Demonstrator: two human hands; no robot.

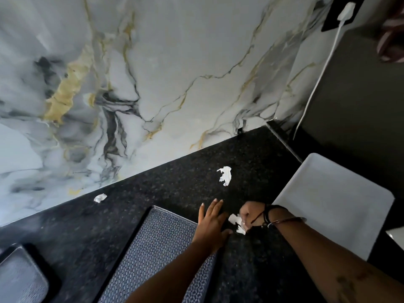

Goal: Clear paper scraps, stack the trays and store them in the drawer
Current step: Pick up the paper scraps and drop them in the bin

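On the black speckled counter (175, 184) lie white paper scraps: one crumpled piece (225, 175) towards the wall, a small one (100, 197) at the wall's foot on the left. My right hand (250, 215) is closed around a white paper scrap (237, 223) on the counter. My left hand (213, 224) lies flat with fingers spread, just left of that scrap, at the corner of a blue patterned tray (153, 248). A white tray (334, 202) sits to the right, partly under my right forearm. A dark tray (19, 278) shows at the bottom left.
A marbled wall panel (153, 73) rises right behind the counter. At the right a dark wall carries a black socket plate with a white plug (346, 10) and its cable hanging down. The counter's raised edge (284, 143) runs beside the white tray.
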